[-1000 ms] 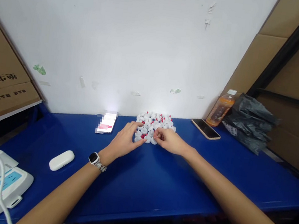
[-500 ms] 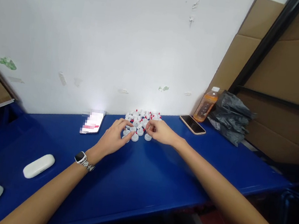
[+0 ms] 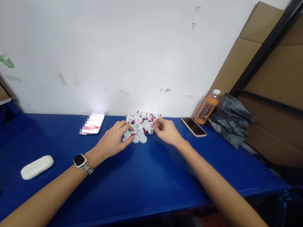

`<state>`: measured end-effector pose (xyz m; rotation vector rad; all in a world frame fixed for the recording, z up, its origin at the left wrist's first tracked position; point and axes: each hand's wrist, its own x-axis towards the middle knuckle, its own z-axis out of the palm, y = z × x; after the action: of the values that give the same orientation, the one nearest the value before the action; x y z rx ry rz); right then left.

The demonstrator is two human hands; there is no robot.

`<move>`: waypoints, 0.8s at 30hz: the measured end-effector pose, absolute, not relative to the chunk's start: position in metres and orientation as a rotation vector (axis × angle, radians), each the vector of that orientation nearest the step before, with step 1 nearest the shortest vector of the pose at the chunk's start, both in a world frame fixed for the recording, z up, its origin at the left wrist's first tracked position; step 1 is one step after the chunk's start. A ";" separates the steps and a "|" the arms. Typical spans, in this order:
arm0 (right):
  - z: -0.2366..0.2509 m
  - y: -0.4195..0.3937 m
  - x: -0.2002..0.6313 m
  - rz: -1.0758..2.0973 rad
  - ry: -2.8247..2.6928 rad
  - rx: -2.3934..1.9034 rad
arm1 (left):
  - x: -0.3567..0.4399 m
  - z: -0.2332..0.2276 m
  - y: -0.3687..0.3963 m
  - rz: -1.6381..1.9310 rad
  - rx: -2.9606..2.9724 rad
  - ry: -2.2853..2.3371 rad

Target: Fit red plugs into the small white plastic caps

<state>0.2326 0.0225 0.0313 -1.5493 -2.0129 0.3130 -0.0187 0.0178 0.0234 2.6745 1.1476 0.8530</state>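
Note:
A pile of small white caps with red parts [image 3: 142,121] lies on the blue table [image 3: 142,179] near the wall. My left hand [image 3: 114,142], with a watch on its wrist, rests at the pile's near left edge, fingertips touching caps. At the pile's right edge, my right hand [image 3: 167,131] pinches a small white cap between thumb and fingers. Whether the left fingers grip anything is too small to tell.
A phone with a lit screen [image 3: 92,123] lies left of the pile. A dark phone [image 3: 193,127], an orange drink bottle [image 3: 207,107] and a black plastic bag [image 3: 233,120] sit at the right. A white case [image 3: 37,167] lies near left. Cardboard stands at the right.
The view has swung to the right over the last second. My right hand has lifted slightly toward the pile's right side; my left hand stays at the near edge.

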 end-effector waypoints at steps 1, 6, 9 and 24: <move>0.034 0.025 0.234 0.252 -2.038 -1.602 | -0.019 0.023 0.018 0.855 2.671 1.142; 0.035 0.033 0.226 0.038 -2.236 -1.759 | -0.014 0.024 0.014 0.853 2.658 1.148; 0.031 0.032 0.221 0.037 -2.235 -1.793 | -0.014 0.024 0.012 0.841 2.655 1.150; 0.033 -0.001 0.214 0.757 -1.560 -1.122 | 0.005 0.030 0.004 1.080 2.136 1.088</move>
<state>0.2143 -0.0014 0.0331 -1.1222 -1.5596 0.7571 0.0049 0.0042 0.0303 2.1360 1.0879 1.0800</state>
